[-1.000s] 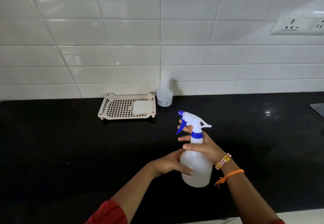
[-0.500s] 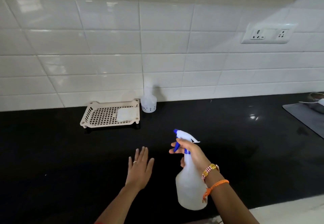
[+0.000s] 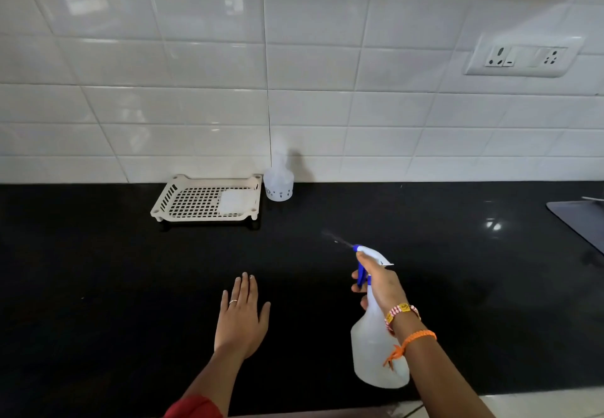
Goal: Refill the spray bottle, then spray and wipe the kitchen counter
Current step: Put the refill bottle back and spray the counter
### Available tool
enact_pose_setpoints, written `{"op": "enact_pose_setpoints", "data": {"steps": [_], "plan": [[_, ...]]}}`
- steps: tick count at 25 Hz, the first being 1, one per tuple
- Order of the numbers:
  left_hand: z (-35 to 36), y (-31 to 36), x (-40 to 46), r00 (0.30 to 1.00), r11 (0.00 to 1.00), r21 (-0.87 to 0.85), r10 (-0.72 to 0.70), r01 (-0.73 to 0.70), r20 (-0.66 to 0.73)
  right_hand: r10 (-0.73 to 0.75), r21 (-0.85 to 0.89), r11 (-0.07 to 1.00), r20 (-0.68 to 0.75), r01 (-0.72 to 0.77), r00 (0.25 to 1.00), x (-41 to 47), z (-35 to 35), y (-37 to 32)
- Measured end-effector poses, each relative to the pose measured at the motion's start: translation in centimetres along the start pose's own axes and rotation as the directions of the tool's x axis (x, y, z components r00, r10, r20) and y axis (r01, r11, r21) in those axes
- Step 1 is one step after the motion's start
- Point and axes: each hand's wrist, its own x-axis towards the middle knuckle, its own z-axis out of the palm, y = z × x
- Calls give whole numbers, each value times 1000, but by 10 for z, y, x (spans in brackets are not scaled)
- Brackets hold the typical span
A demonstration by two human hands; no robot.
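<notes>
Fingers of the right hand are curling round the blue trigger and neck of the translucent white plastic spray bottle, holding it above the near right of the glossy black stone counter, while the left hand is lying flat, fingers straight, nearby. Farther left, a cream slotted plastic tray is sitting against the wall.

spray bottle: translucent white body, white head with blue nozzle and trigger, held off the surface, tilted, nozzle aimed forward-left, faint mist at its tip | kitchen counter: glossy black, against white tiled wall | spare clear bottle: upright at the back wall
</notes>
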Motion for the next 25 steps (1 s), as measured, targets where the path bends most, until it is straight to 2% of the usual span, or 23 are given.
{"op": "enact_pose_setpoints", "data": {"steps": [4,9,13,16,19,22,25], "plan": [[4,-3,2,1000,1000,-1,1,-1,-6,5,110,994,-89,5,996,10,-30,0],[3,-4,2,1000,1000,-2,-3,3,9,14,48,999,-148,-7,989,14,-46,11],[0,-2,2,1000,1000,-17,-10,11,25,13,68,998,-157,-2,988,17,-61,14],[-4,-1,1,1000,1000,-26,-11,12,21,-9,-91,996,-107,-1,994,11,-55,19],[-9,2,-1,1000,995,-95,-9,10,8,-33,-201,979,35,40,999,-3,-25,30],[-14,2,-2,1000,978,-207,-6,10,20,26,-250,968,216,29,976,-18,6,38],[-16,1,-3,1000,974,-223,-16,21,21,60,-253,967,239,2,969,-20,4,36]]}}
